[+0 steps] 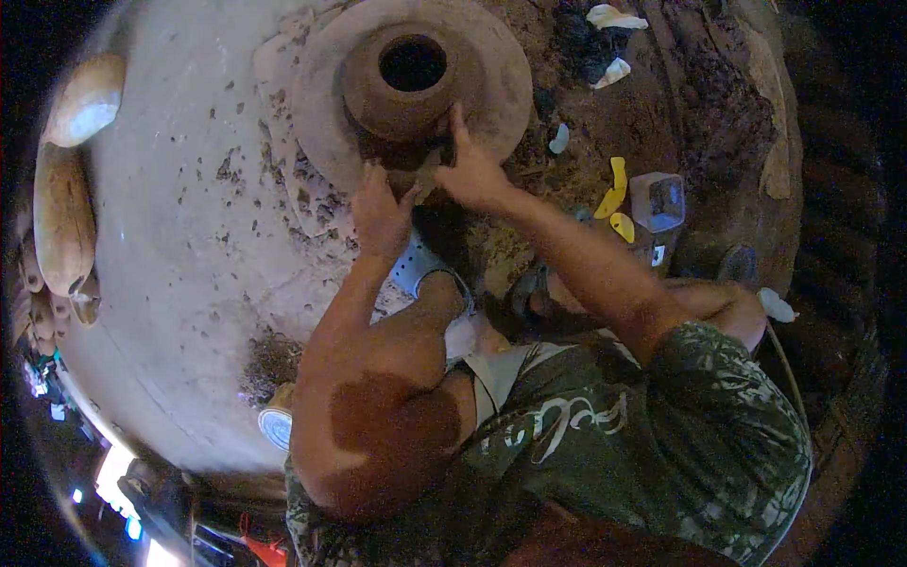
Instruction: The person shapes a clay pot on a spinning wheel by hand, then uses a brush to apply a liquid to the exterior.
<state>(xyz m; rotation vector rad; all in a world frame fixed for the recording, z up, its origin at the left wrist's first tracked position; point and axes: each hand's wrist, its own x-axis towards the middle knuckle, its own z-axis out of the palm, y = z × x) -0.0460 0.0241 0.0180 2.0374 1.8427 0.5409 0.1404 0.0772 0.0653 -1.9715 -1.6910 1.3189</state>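
A round brown clay pot (399, 113) with a dark wide mouth sits on a pale round wheel head (501, 66) at the top middle. My left hand (376, 210) is at the wheel's near edge below the pot, fingers curled on something indistinct, thumb raised. My right hand (470, 175) has its index finger stretched up against the pot's lower right side, with its thumb pointing left toward the left hand. A small greyish patch between my hands is too unclear to name.
Long tan cylindrical pieces (66, 213) lie at the far left. Right of the wheel are yellow pieces (612, 194), a square plastic container (658, 206) and white scraps (614, 19) on muddy ground. A light-blue clog (413, 260) is below my hands; a round tin (276, 425) stands lower left.
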